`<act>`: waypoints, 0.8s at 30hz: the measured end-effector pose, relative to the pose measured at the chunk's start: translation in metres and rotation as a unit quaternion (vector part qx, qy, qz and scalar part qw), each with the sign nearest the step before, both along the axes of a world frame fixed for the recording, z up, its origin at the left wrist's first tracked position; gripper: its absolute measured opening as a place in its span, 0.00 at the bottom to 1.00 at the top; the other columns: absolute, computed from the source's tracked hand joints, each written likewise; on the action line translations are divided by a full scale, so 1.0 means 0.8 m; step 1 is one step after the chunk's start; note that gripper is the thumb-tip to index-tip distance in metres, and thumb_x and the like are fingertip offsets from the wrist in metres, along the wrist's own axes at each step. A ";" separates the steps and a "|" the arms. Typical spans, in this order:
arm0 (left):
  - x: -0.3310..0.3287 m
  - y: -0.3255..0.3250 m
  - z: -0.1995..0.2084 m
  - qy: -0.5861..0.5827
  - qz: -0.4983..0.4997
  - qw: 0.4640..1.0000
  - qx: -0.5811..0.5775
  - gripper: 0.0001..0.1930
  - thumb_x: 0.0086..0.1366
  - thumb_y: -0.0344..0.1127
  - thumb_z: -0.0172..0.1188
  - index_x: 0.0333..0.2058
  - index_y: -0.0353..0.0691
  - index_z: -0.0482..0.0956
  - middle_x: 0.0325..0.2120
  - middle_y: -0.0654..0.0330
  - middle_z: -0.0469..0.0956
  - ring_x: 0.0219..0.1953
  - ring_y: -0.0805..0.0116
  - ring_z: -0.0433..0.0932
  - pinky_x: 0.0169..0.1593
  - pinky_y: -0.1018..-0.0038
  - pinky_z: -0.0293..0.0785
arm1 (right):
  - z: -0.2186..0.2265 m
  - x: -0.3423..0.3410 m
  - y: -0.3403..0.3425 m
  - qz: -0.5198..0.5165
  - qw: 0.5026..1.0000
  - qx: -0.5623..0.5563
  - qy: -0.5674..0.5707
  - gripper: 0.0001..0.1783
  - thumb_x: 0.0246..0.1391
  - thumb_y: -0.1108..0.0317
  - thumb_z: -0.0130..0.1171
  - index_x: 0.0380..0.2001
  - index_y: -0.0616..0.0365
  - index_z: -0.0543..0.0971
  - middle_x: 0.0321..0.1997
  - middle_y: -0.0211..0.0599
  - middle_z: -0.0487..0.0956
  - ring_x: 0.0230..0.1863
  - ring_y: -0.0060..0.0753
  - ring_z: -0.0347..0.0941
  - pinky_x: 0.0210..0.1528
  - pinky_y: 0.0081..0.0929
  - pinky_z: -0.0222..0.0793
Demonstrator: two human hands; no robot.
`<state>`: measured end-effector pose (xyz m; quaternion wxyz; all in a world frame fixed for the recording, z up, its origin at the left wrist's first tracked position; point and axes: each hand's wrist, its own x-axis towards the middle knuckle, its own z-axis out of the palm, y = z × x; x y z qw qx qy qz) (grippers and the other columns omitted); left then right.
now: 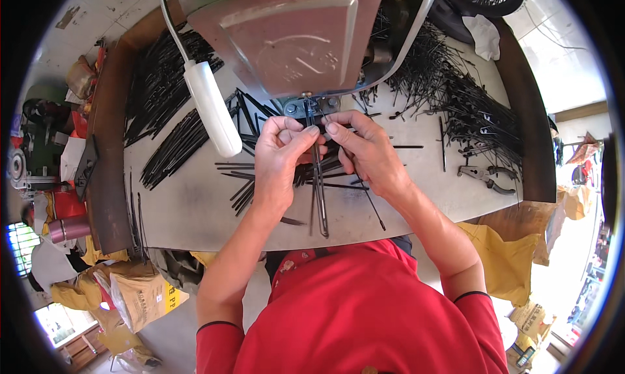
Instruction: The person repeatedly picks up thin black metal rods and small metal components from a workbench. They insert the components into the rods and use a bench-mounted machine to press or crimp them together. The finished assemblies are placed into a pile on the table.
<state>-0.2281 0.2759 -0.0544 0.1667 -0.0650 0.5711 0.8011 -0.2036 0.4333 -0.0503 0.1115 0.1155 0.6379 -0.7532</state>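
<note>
My left hand (281,154) pinches a long, narrow, dark metal strip (318,192) between thumb and forefinger. The strip's far end reaches the small metal fixture (312,106) under the machine head, and its near end points toward my body. Close beside it, my right hand (368,149) is closed, thumb against forefinger, on a thin black rod (372,208) that slants out below the palm toward the lower right. The fingertips hide the rod's far end, so whether it touches the strip I cannot tell. Loose black strips (244,185) lie beneath and around both hands.
A machine with a reddish-brown cover (293,42) stands ahead. A white lamp (213,110) hangs at its left. Black strips (176,146) are piled left, thin black rods (478,113) right. Pliers (488,177) lie at the right. Raised brown edges (107,146) border the table's sides.
</note>
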 end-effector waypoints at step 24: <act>-0.015 0.007 0.001 0.044 -0.003 0.999 0.024 0.13 0.58 0.26 0.63 0.33 0.39 0.64 0.26 0.59 0.77 0.25 0.70 0.79 0.30 0.76 0.77 | 0.011 -0.013 0.004 0.049 0.999 0.006 -0.001 0.13 0.61 0.66 0.50 0.44 0.63 0.76 0.27 0.28 0.74 0.15 0.12 0.60 0.11 0.12 0.47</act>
